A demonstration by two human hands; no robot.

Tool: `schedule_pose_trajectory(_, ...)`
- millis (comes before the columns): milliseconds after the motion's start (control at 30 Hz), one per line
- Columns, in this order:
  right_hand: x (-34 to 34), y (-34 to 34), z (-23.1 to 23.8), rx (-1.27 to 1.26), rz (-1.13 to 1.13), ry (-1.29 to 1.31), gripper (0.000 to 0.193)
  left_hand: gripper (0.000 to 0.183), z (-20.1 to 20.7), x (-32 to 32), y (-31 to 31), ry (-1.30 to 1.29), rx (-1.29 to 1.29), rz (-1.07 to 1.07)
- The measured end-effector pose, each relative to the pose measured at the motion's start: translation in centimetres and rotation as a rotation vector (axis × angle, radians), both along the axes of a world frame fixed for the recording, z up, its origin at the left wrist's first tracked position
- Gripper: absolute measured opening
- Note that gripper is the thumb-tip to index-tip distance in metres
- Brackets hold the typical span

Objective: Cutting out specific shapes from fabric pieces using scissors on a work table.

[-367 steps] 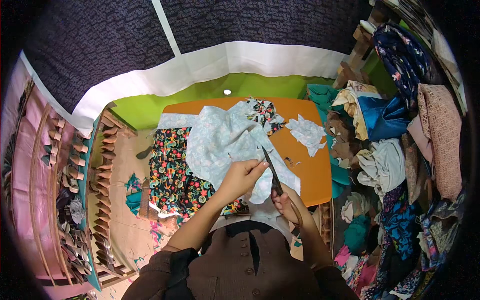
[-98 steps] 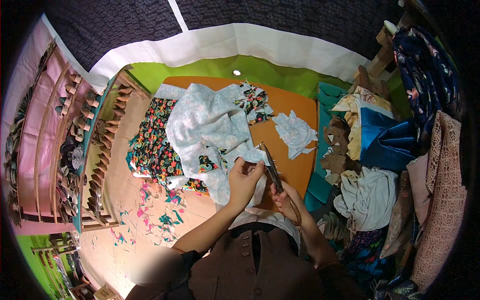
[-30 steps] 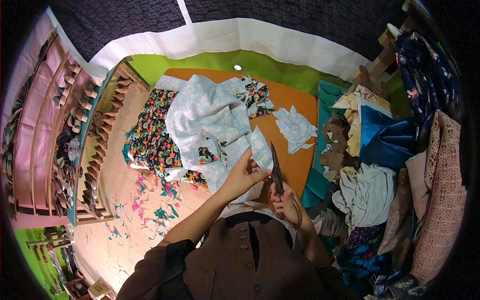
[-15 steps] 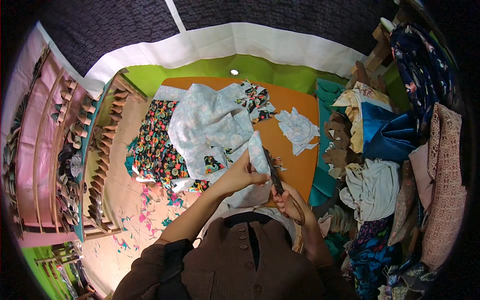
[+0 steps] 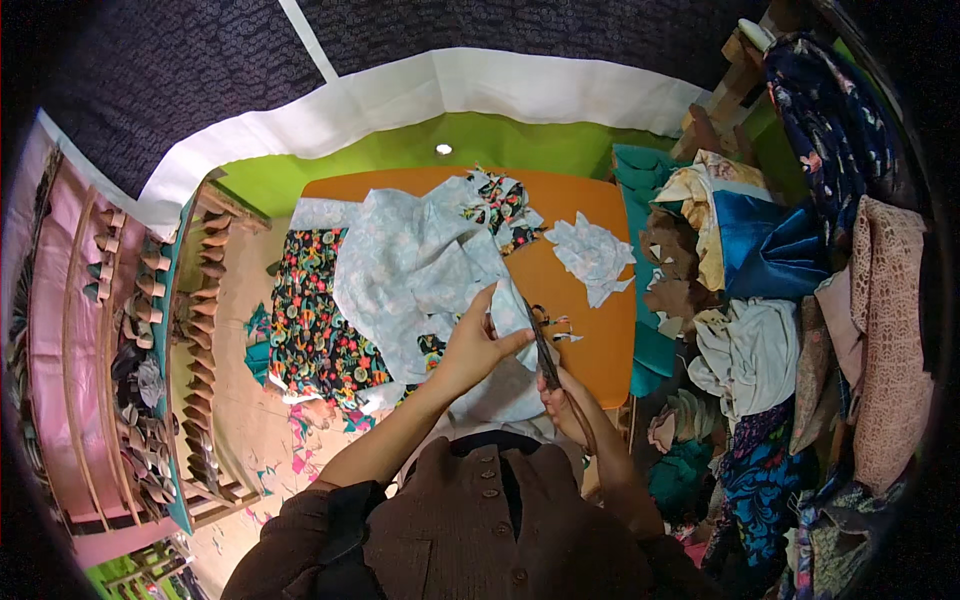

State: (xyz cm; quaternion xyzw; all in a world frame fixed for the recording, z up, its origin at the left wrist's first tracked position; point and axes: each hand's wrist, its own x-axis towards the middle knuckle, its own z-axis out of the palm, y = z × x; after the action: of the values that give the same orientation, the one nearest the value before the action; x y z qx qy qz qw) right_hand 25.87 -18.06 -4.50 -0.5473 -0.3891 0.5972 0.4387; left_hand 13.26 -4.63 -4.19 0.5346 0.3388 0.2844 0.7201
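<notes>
The left hand (image 5: 478, 345) pinched the edge of a pale blue printed cloth (image 5: 420, 265) between thumb and fingers, holding a flap of it up from the table. The right hand (image 5: 566, 405) was closed around the handles of a pair of scissors (image 5: 545, 352), whose blades pointed away from the person and lay against the raised flap just beside the left fingertips. Whether the blades stood apart or together could not be told.

The pale cloth spread over the near left part of an orange table (image 5: 600, 340) and hung down toward the person's lap. Under it lay a dark floral cloth (image 5: 315, 320), draped off the table's left edge. Another patch of floral print (image 5: 503, 200) showed at the far side. A small heap of pale cut pieces (image 5: 593, 255) lay apart on the bare orange top to the right, and a few tiny snippets (image 5: 562, 327) sat near the scissor tips.

Coloured scraps (image 5: 300, 440) littered the floor at the left. Wooden racks (image 5: 150, 340) stood further left, their slots filled with small bundled items. To the right, a crowded pile of folded fabrics (image 5: 760, 300) rose close beside the table.
</notes>
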Motion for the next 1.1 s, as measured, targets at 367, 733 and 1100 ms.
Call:
schedule_pose_trajectory(367,-1.9,2.2,1.9,-0.002,0.055,-0.02,0.068,0.075,1.6,-2.8,2.2,0.286,0.18,0.038)
schedule_pose_trajectory(733,-4.0,3.0,0.3,-0.147,0.052,0.019,0.067,0.081,2.3,-5.3,4.3,0.377,0.148,0.015)
schedule_pose_trajectory(1100,-7.9,3.3,-1.4,-0.119,0.003,0.177,0.072,0.089,1.3,-8.3,5.7,0.502,0.187,-0.139)
